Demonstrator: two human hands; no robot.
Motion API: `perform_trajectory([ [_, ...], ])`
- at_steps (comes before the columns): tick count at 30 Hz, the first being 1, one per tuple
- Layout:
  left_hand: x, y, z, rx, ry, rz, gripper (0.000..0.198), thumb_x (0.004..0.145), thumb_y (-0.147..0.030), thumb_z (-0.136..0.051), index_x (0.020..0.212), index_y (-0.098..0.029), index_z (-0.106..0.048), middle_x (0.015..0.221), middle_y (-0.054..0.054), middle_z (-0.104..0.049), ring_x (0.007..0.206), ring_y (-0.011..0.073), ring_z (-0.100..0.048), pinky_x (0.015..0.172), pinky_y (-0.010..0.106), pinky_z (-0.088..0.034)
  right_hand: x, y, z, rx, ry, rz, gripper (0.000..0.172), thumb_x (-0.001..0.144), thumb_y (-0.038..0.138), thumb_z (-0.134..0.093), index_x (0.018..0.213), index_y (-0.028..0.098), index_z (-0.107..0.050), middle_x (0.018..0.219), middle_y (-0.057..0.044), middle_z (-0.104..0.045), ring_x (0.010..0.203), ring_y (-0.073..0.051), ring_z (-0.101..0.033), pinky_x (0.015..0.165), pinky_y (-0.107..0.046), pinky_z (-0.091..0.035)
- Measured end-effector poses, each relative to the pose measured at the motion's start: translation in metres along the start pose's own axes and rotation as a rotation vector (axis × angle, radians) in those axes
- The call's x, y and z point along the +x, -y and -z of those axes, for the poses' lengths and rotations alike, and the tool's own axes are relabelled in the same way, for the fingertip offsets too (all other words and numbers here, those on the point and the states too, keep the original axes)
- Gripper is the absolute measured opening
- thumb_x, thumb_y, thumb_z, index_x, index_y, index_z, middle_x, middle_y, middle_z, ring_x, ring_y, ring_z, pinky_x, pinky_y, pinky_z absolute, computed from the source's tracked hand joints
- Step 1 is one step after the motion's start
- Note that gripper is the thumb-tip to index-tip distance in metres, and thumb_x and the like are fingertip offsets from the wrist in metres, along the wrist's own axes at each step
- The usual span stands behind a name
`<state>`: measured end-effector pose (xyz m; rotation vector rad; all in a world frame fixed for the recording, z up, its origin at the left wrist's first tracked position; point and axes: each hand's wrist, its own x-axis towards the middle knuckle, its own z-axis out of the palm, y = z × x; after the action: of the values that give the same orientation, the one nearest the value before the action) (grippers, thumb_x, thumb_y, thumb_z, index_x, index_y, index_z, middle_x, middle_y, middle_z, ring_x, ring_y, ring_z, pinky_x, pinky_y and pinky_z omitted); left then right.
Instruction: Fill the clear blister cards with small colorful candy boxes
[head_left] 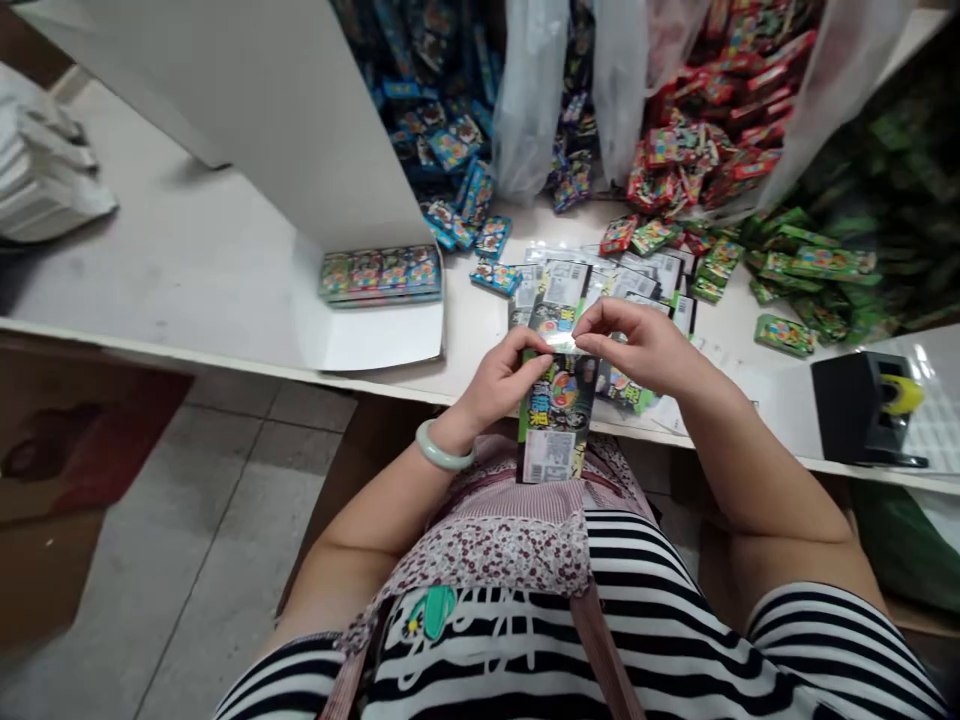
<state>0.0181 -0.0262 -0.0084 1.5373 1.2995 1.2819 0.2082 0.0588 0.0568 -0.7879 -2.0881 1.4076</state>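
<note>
A flat black printed packet [556, 405] with coloured artwork and a white label hangs over the table's front edge. My left hand [504, 380] pinches its upper left edge between thumb and fingers. At the packet's upper right, my right hand [634, 345] has its thumb and forefinger pressed together at a clear, shiny strip [568, 343]; whether that strip is tape or the packet's plastic top I cannot tell. Beneath and behind both hands lies a spread of similar flat packets [559, 285], partly covered by my fingers.
A white box [379, 338] holding a row of small colourful packs [380, 272] stands left. Blue [450, 145], red [675, 160] and green packs [817, 265] are heaped at the back, between plastic bags [531, 100]. A black tape dispenser [851, 408] stands right, near the table edge.
</note>
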Motion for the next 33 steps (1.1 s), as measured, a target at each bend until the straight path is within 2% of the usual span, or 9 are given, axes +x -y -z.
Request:
perform_trajectory([
  [9,0.003,0.003,-0.003,-0.090,-0.032,0.024,0.032,0.089,-0.052,-0.065,0.086,-0.021,-0.057,0.083,-0.001,-0.059,0.080,0.0148,-0.056,0.077,0.029,-0.046,0.019,-0.011,-0.006,-0.115,0.086,-0.094,0.020,0.080,0.038,-0.073,0.076,0.021,-0.065,0.069,0.001,-0.063,0.064,-0.014,-0.055,0.065,-0.031,-0.043],
  [14,0.005,0.007,-0.010,-0.058,-0.118,0.010,0.026,0.085,-0.039,-0.074,0.085,-0.020,-0.056,0.083,-0.002,-0.059,0.080,0.0131,-0.057,0.078,0.028,-0.046,0.021,-0.014,-0.010,-0.184,0.049,-0.151,0.012,0.079,0.030,-0.072,0.077,0.020,-0.065,0.069,0.002,-0.063,0.062,-0.013,-0.053,0.062,-0.029,-0.040],
  [18,0.003,0.012,-0.011,-0.076,-0.172,-0.016,0.028,0.081,-0.031,-0.078,0.091,-0.020,-0.054,0.086,-0.001,-0.060,0.082,0.0122,-0.059,0.077,0.027,-0.048,0.028,-0.024,-0.012,0.083,0.118,-0.337,0.018,0.073,0.029,-0.076,0.081,0.020,-0.062,0.071,0.002,-0.063,0.065,-0.013,-0.055,0.064,-0.029,-0.044],
  [20,-0.003,0.016,-0.011,-0.173,-0.137,0.049,0.036,0.079,-0.032,-0.080,0.103,-0.021,-0.055,0.093,0.000,-0.064,0.085,0.0128,-0.062,0.077,0.026,-0.050,0.031,-0.030,-0.014,0.299,0.200,-0.502,0.022,0.069,0.029,-0.077,0.082,0.020,-0.062,0.070,0.002,-0.062,0.064,-0.013,-0.056,0.062,-0.028,-0.046],
  [24,-0.026,0.013,-0.003,-0.373,0.128,0.227,0.044,0.081,-0.043,-0.078,0.114,-0.018,-0.061,0.097,0.006,-0.072,0.088,0.0176,-0.069,0.079,0.031,-0.057,0.030,-0.041,-0.014,0.549,0.327,-0.715,0.020,0.062,0.029,-0.077,0.074,0.020,-0.063,0.067,0.001,-0.061,0.060,-0.012,-0.055,0.055,-0.025,-0.046],
  [25,-0.031,0.009,0.004,-0.371,0.156,0.232,0.042,0.083,-0.045,-0.075,0.111,-0.017,-0.064,0.096,0.007,-0.073,0.089,0.0189,-0.070,0.080,0.033,-0.059,0.029,-0.043,-0.011,0.569,0.328,-0.709,0.021,0.061,0.030,-0.078,0.074,0.020,-0.065,0.068,0.001,-0.062,0.061,-0.012,-0.056,0.055,-0.025,-0.047],
  [27,-0.036,-0.004,0.030,-0.290,0.050,0.160,0.036,0.085,-0.046,-0.073,0.109,-0.019,-0.068,0.097,0.006,-0.075,0.090,0.0196,-0.072,0.081,0.035,-0.061,0.028,-0.049,-0.003,0.532,0.279,-0.639,0.024,0.062,0.032,-0.079,0.080,0.020,-0.068,0.074,0.000,-0.065,0.066,-0.012,-0.059,0.059,-0.025,-0.048],
  [31,-0.015,-0.024,0.116,0.039,-0.594,-0.322,0.040,0.083,-0.042,-0.077,0.119,-0.033,-0.063,0.115,-0.005,-0.071,0.107,0.0174,-0.069,0.101,0.038,-0.057,0.029,-0.073,0.028,0.223,-0.027,-0.458,0.032,0.066,0.041,-0.080,0.089,0.021,-0.070,0.085,-0.003,-0.070,0.081,-0.016,-0.063,0.071,-0.030,-0.051],
  [33,0.004,-0.019,0.157,0.233,-0.696,-0.544,0.047,0.080,-0.042,-0.080,0.120,-0.026,-0.060,0.116,-0.003,-0.070,0.110,0.0180,-0.068,0.107,0.040,-0.053,0.030,-0.089,0.042,0.067,-0.175,-0.431,0.034,0.065,0.045,-0.079,0.087,0.021,-0.069,0.084,-0.003,-0.069,0.079,-0.018,-0.063,0.073,-0.034,-0.051],
])
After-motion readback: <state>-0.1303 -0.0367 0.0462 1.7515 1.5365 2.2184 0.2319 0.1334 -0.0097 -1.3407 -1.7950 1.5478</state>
